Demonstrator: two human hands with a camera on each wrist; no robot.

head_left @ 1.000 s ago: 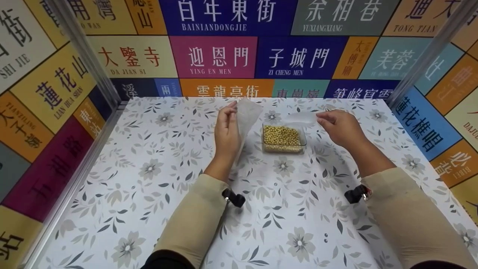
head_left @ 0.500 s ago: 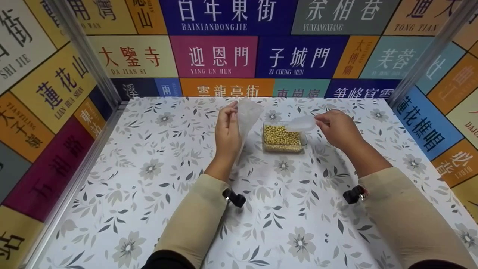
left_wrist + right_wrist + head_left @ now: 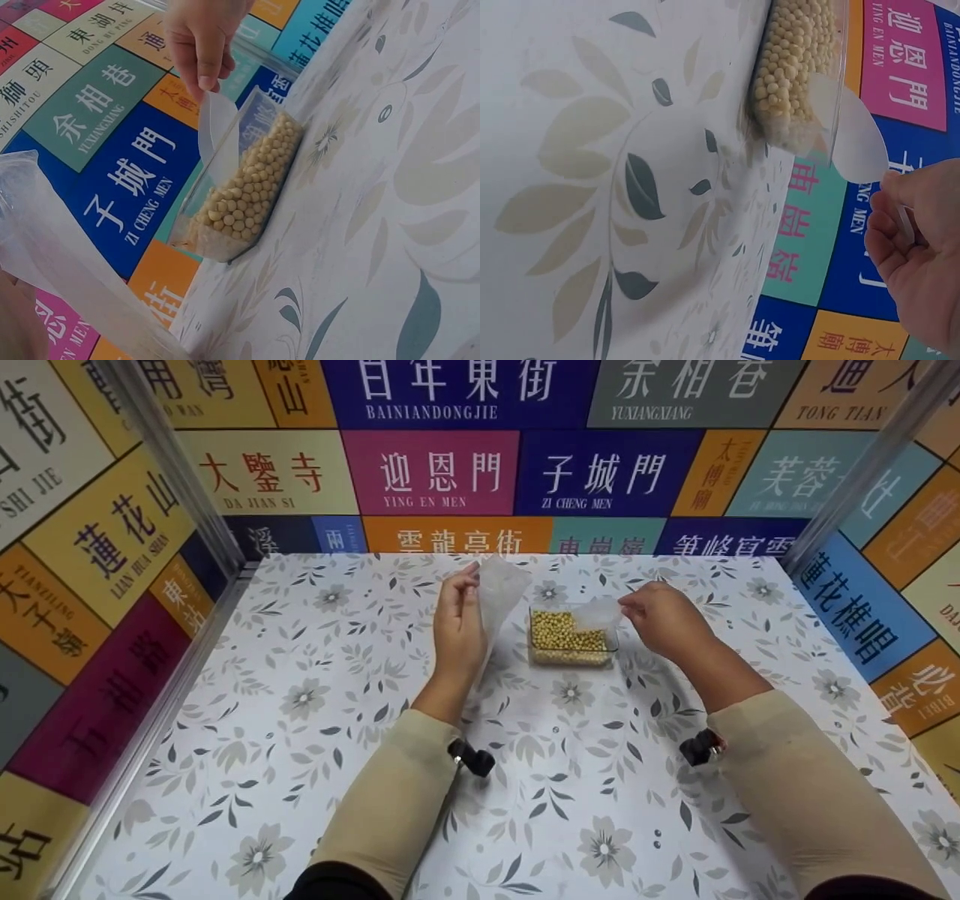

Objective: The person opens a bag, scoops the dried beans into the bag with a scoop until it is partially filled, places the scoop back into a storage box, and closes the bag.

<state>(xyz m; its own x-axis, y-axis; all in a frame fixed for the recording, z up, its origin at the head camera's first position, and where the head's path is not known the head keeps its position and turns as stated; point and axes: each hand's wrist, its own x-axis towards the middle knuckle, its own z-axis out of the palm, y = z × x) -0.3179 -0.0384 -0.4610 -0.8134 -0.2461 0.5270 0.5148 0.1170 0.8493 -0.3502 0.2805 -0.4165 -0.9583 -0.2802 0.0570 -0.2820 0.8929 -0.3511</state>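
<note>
Nearest are two beige sleeves [image 3: 390, 795] with dark ends, the forearms lying over a white surface [image 3: 300, 780] printed with grey flowers and leaves. A small black device [image 3: 471, 757] sits at the left cuff, and another black device [image 3: 701, 746] at the right one. Farther on, a clear, rectangular, open-topped container [image 3: 574, 650] rests upright on the surface between the two hands, filled with round yellow beans [image 3: 553, 628]. The left hand [image 3: 459, 622], on the container's left and apart from it, grips a translucent whitish plastic bag [image 3: 501, 589], which stands roughly upright along the palm with its wide top end raised; the head view does not show whether its lower end touches the surface. The right hand [image 3: 664, 619], just beyond the container's right end, pinches a translucent white plastic scoop [image 3: 598, 615] between thumb and curled fingers. The scoop slants over the container's rim, its rounded end down among the beans, on the right half of the container. Behind the surface's far edge rises a wall of coloured panels [image 3: 431, 472] in purple-blue, pink, orange, cream and green, lettered with Chinese characters and Latin spellings.
</note>
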